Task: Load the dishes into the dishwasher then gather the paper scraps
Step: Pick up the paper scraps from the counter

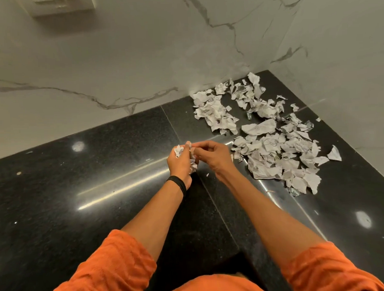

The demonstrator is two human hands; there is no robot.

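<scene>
Torn white paper scraps (pixel 271 147) lie spread over the black counter (pixel 100 170) at the right, reaching into the corner by the wall. My left hand (pixel 180 161) is curled round a crumpled bunch of scraps (pixel 192 162), held above the counter's middle. My right hand (pixel 213 155) meets it from the right, its fingertips pinching at the top of that bunch. A tiny scrap (pixel 207 174) lies on the counter below my hands. No dishes or dishwasher are in view.
A white marble wall (pixel 140 60) rises behind the counter and along its right side. A white box-like fixture (pixel 62 6) hangs on the wall at the top left. Seams run across the polished counter.
</scene>
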